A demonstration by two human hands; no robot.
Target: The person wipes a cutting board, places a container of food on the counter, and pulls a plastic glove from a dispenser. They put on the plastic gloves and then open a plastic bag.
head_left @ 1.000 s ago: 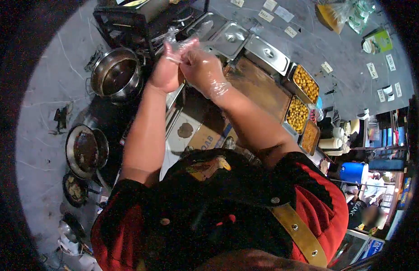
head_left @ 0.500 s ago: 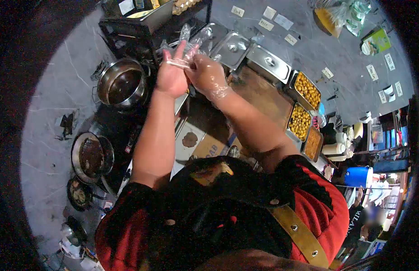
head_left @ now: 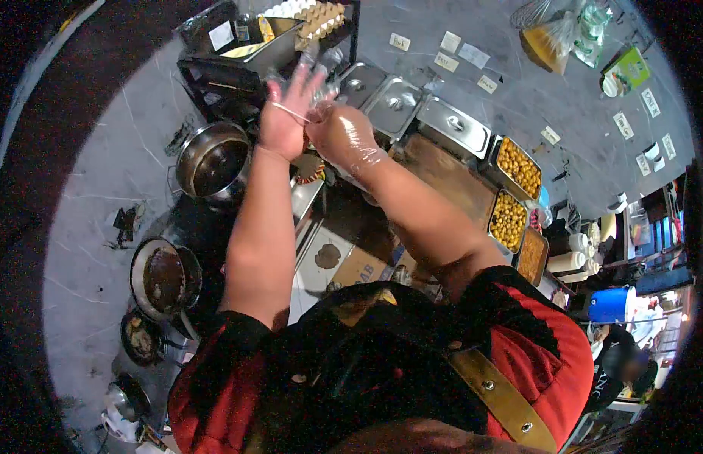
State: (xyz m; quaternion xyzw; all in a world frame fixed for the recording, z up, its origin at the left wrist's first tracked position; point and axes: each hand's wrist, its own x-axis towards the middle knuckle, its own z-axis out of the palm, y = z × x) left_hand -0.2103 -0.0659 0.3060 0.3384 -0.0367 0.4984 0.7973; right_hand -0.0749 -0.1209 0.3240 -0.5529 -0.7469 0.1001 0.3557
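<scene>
My left hand (head_left: 285, 125) is raised with its fingers spread, partly inside a clear plastic glove (head_left: 323, 85). The glove's edge crosses the palm as a pale band, and its loose film hangs around the fingertips. My right hand (head_left: 342, 136) wears a clear glove of its own, bunched at the wrist. Its fingers are closed on the left glove beside the left palm; the fingertips are largely hidden behind the hand. Both hands are in the air in front of a black shelf (head_left: 268, 79).
Lidded steel pans (head_left: 455, 125) stand beyond the right arm, near a tray of small round yellowish food (head_left: 519, 165). A large pot (head_left: 213, 163) and a frying pan (head_left: 166, 276) are on the left. Egg trays (head_left: 321, 23) sit on the shelf. Another person (head_left: 616, 367) is at far right.
The view has shifted, bringing the egg trays into sight at the top. My right hand still grips the glove, whose edge now slants more steeply across my left palm.
</scene>
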